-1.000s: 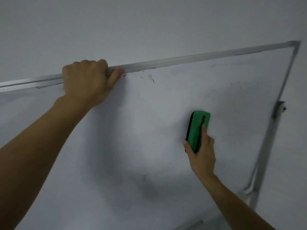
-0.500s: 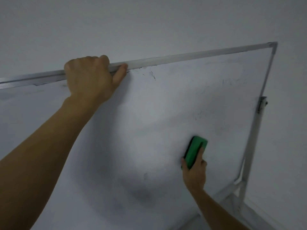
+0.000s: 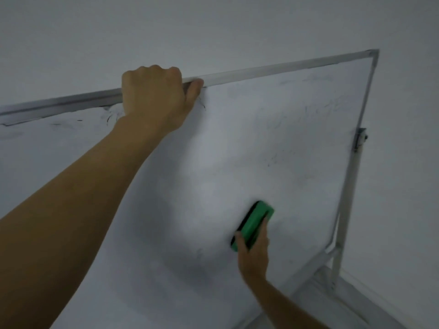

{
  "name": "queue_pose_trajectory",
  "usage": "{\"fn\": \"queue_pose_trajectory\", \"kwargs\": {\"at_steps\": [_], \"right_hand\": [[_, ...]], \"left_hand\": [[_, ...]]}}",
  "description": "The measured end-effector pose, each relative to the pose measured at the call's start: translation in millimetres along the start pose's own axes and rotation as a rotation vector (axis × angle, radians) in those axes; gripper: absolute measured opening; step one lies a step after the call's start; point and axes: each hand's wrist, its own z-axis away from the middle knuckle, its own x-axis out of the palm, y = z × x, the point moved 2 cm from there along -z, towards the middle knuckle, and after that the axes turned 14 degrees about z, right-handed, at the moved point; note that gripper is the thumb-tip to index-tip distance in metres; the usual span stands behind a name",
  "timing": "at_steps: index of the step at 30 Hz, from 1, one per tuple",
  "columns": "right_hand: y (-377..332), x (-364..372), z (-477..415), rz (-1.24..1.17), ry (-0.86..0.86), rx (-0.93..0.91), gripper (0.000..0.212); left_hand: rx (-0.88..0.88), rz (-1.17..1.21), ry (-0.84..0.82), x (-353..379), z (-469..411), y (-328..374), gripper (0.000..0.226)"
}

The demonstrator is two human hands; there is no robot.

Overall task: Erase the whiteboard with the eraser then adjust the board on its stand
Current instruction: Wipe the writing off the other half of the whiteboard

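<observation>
Two hands are on the whiteboard (image 3: 273, 143) in the head view. The left hand (image 3: 154, 96) curls over the board's top metal edge, thumb on the front face. The right hand (image 3: 253, 254) grips the green eraser (image 3: 256, 222), which lies flat against the board's lower right area. Faint grey smudges (image 3: 308, 110) mark the upper right surface. The stand (image 3: 345, 210) runs along the right edge.

No text can be read (the whiteboard (image 3: 273, 143) bears only smudges (image 3: 108, 118)).

wall (image 3: 213, 24) | plain, pale grey, unmarked | fills the top and right side of view
</observation>
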Motion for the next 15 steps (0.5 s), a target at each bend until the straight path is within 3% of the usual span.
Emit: {"fn": "queue_pose_trajectory", "kwargs": {"at_steps": [3, 5, 8, 10, 12, 13, 15], "right_hand": [[15.7, -28.2, -75.8, -0.106, 0.048, 0.279, 0.081], [18.0, -24.9, -77.4, -0.118, 0.047, 0.319, 0.08], [11.8, 8.2, -12.7, -0.051, -0.02, 0.188, 0.087], [5.3, 25.1, 51.0, 0.004, -0.195, 0.037, 0.101], [6.6, 34.0, 88.9, 0.095, -0.352, -0.141, 0.101], [8.1, 31.5, 86.8, 0.109, -0.363, -0.181, 0.099], [11.9, 13.9, 45.4, 0.065, -0.208, -0.097, 0.098]], "left_hand": [[-0.021, 0.011, -0.002, 1.2, -0.2, 0.9, 0.058], [-0.029, 0.021, 0.014, 2.9, -0.7, 2.5, 0.06], [-0.036, 0.044, 0.053, 6.9, -1.1, 1.4, 0.064], [-0.036, 0.05, 0.078, 8.1, -0.7, -0.7, 0.067], [-0.04, 0.065, 0.092, 7.6, -0.1, -2.4, 0.068], [-0.042, 0.074, 0.098, 7.2, -0.6, -2.7, 0.068], [-0.036, 0.082, 0.107, 6.2, 0.1, -4.7, 0.067]]}}
